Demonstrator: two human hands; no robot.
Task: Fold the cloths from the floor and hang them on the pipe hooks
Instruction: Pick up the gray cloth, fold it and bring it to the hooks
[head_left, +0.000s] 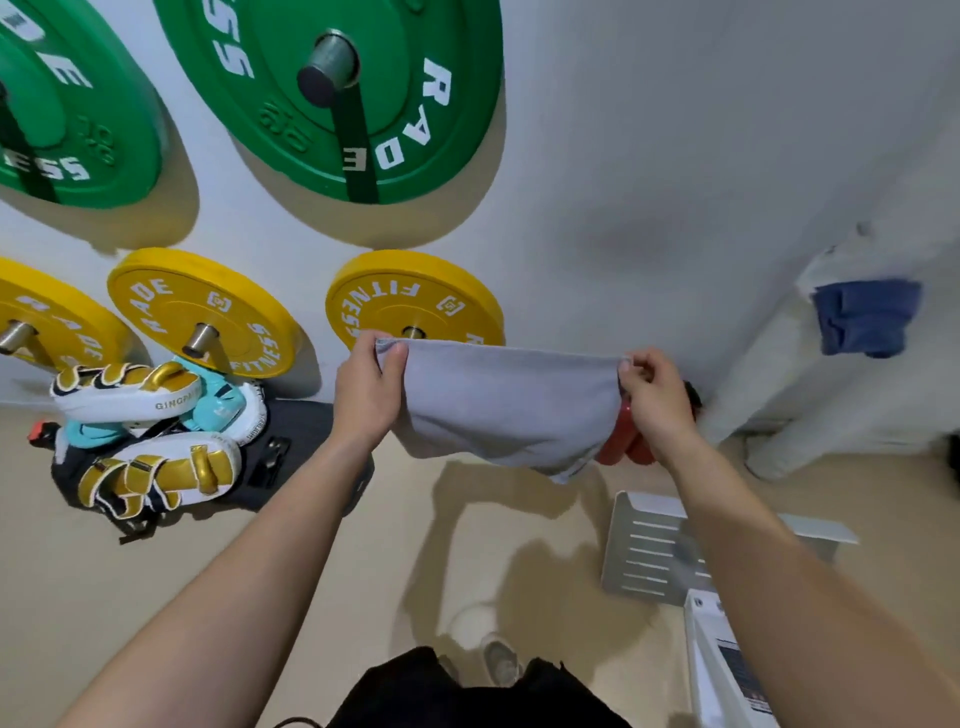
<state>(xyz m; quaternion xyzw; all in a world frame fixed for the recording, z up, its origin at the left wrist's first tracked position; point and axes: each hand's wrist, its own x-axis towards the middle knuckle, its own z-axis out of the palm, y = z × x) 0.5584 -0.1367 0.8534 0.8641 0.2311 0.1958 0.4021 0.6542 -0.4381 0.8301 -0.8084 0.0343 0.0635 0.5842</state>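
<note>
Against the white gym wall (649, 156), a grey cloth (506, 405) is pinched taut by its top corners in left hand (369, 387) and right hand (652, 397); corners are best matched before folding.

The grey cloth (506, 410) looks soft and matt, like a thin woven towel. The blue cloth (865, 318) on the white pipe (795, 395) is also matt fabric, more crumpled. The green plates (332, 98) and yellow plates (415, 301) have a smooth, slightly glossy rubber look, with bare metal pegs (328, 65) in the middle. The boxing pads (150, 431) shine like glossy synthetic leather. The floor (467, 545) is smooth and matt.
</note>
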